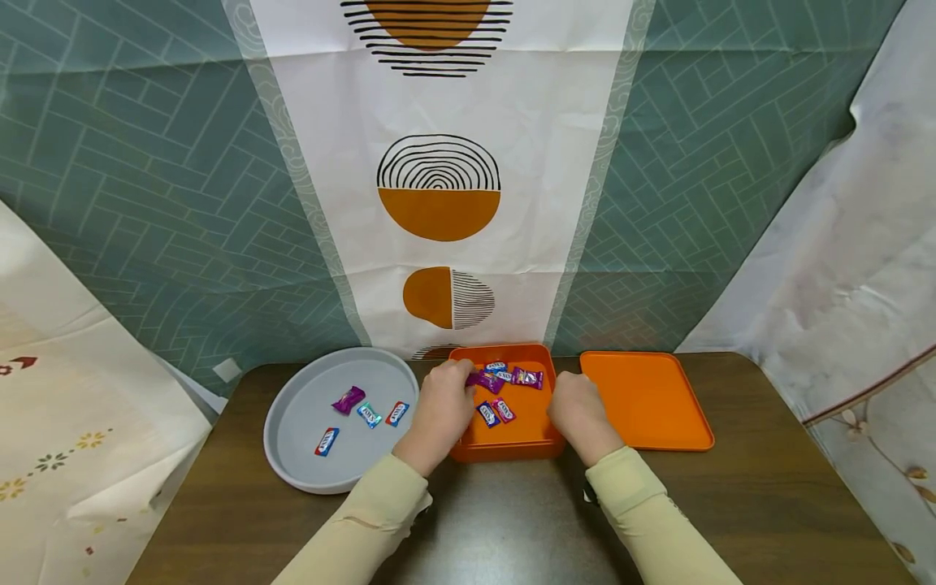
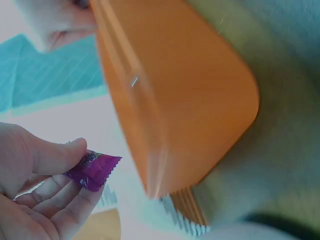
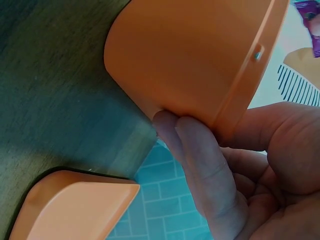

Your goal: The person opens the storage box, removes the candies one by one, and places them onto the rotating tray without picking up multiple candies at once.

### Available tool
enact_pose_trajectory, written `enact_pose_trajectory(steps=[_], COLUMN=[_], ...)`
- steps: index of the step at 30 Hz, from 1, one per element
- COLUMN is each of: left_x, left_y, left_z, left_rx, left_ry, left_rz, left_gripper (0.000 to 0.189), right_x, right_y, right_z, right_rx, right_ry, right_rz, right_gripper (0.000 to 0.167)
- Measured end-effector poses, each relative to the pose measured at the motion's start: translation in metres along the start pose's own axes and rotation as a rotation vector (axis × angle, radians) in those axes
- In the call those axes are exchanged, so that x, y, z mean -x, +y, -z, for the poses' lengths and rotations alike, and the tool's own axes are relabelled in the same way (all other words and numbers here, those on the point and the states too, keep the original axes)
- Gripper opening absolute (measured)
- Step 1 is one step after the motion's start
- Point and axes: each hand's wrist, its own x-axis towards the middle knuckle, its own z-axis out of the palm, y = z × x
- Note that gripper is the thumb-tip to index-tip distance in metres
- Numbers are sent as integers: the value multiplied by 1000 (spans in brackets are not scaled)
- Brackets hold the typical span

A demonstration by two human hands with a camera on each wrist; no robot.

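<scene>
My left hand (image 1: 442, 410) is over the left rim of the orange box (image 1: 504, 452), pinching a purple-wrapped candy (image 2: 95, 170) between thumb and fingers. With my right hand (image 1: 582, 414) I grip the box's right side; in the right wrist view the fingers (image 3: 200, 155) press its outer wall. Inside the box lie several small wrapped candies: a purple candy (image 1: 528, 378), a pink candy (image 1: 504, 409), a dark blue candy (image 1: 487, 415) and others near the back. To the left, a round grey tray (image 1: 292, 455) carries a purple candy (image 1: 348, 399), a teal candy (image 1: 369, 415) and two red-and-blue candies (image 1: 327, 441).
An orange lid (image 1: 647, 402) lies flat to the right of the box. The brown wooden table (image 1: 497, 528) ends at a patterned wall covering (image 1: 468, 292) behind the box. Draped cloths (image 1: 73, 390) hang at both sides.
</scene>
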Motion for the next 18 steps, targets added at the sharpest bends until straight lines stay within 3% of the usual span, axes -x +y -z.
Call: enact_pose_trajectory(steps=[5, 9, 12, 18], left_x=[-1, -3, -4, 2], left_y=[-11, -24, -39, -80], left_z=[20, 38, 53, 78], left_rx=[40, 56, 45, -11], left_ry=[59, 65, 71, 153], left_rz=[74, 143, 170, 163], left_gripper=[16, 17, 16, 15], right_x=[0, -1, -1, -1], right_y=[1, 2, 1, 0], right_z=[0, -1, -1, -1], right_rx=[8, 9, 14, 15], right_ry=[5, 5, 12, 8], right_rz=[2, -1, -1, 5], right_gripper=[29, 30, 31, 31])
